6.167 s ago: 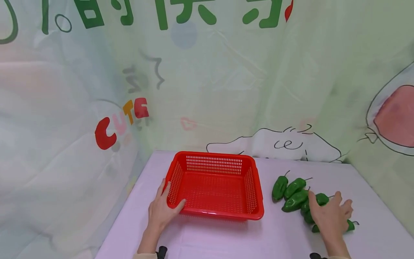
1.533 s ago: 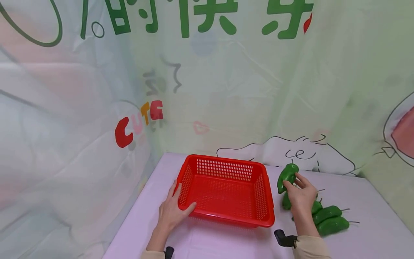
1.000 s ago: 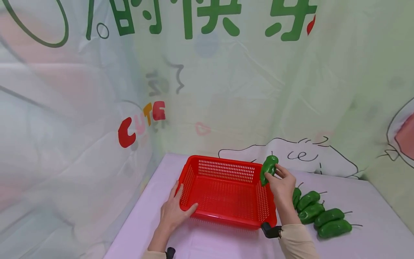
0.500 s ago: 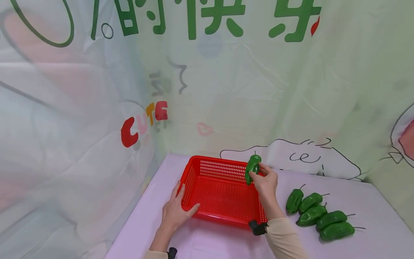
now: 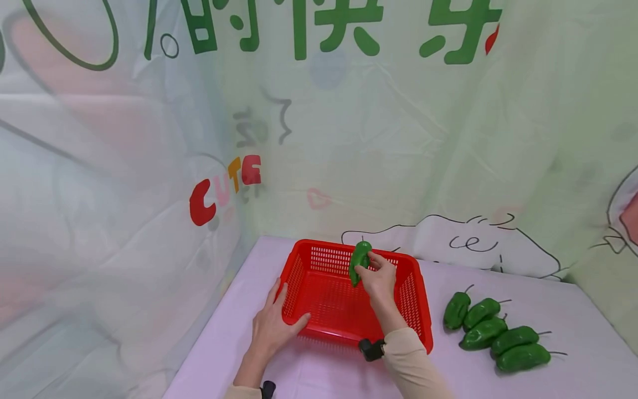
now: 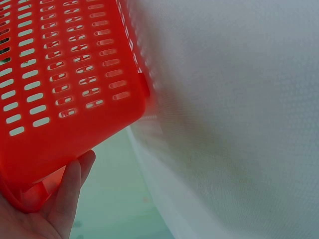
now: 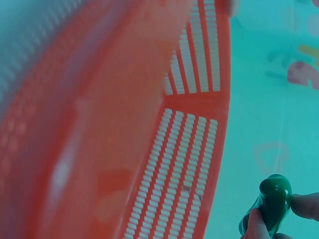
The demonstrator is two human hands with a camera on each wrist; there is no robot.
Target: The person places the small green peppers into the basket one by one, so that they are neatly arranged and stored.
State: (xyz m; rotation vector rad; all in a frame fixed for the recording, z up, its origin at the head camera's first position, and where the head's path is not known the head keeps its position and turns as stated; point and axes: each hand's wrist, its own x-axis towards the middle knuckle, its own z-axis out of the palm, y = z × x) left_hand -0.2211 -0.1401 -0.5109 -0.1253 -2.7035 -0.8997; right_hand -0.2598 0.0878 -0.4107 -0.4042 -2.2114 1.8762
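Observation:
My right hand (image 5: 380, 281) pinches a glossy green pepper (image 5: 360, 261) between thumb and fingers, its stem pointing up. The pepper is over the back half of a red plastic basket (image 5: 339, 334) with slotted walls. In the right wrist view, thumb and fingers close around the pepper (image 7: 274, 204) beside the basket's slotted wall (image 7: 197, 164). My left hand (image 5: 273, 327) holds the basket's front left corner, thumb at the front rim and fingers along the left side. Seen from the left wrist, its fingers (image 6: 72, 194) wrap the basket's edge. No pepper shows on the visible basket floor.
Several green peppers (image 5: 480, 333) lie in a loose group on the table right of the basket. The table has a pale lilac cover (image 5: 443, 377). A printed cloth backdrop (image 5: 349, 166) rises behind the table and along its left side.
My right hand has picked a pepper from the group and carried it left, past the basket's right rim to above its inside. The left hand keeps its hold on the basket corner.

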